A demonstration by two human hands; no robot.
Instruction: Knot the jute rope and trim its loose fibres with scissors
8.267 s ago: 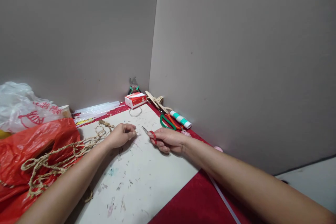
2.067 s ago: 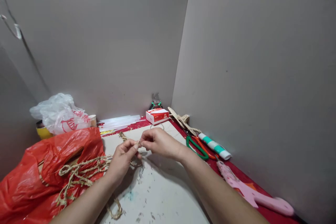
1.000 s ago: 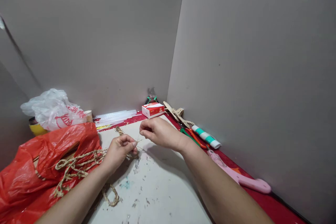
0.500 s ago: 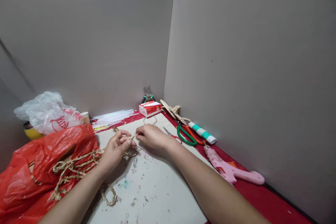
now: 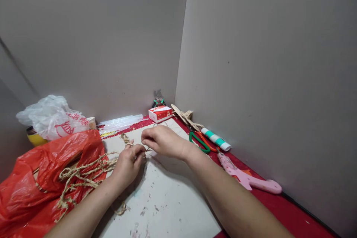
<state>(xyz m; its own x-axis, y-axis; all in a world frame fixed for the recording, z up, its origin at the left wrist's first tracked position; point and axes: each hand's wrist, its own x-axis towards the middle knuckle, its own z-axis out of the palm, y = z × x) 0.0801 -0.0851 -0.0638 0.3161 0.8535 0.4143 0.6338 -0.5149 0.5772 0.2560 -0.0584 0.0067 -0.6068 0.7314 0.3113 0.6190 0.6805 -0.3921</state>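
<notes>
Over the white board, my left hand (image 5: 128, 163) is closed, thumb and fingers pinched on a braided straw rope (image 5: 126, 139). One end of the rope sticks up past the fingers, and more of it trails left over the red plastic bag (image 5: 92, 139). My right hand (image 5: 160, 142) is just beyond and to the right, with fingers curled and tips together. A thin strand shows between the two hands, but the right fingertips hide what they grip. Another bit of rope lies on the board below my left wrist.
Along the right edge lie green-handled scissors (image 5: 199, 142), an orange-handled tool (image 5: 208, 142), a green-and-white roll (image 5: 216, 138) and a pink glue gun (image 5: 251, 180). A red-and-white box (image 5: 160, 114), pliers (image 5: 158, 100) and clear sticks (image 5: 122, 122) stand or lie at the back. Grey panels rise behind.
My left hand has rolled over, its back now facing up. My right hand has lifted slightly and now covers the small red-handled scissors. The view has shifted a little.
</notes>
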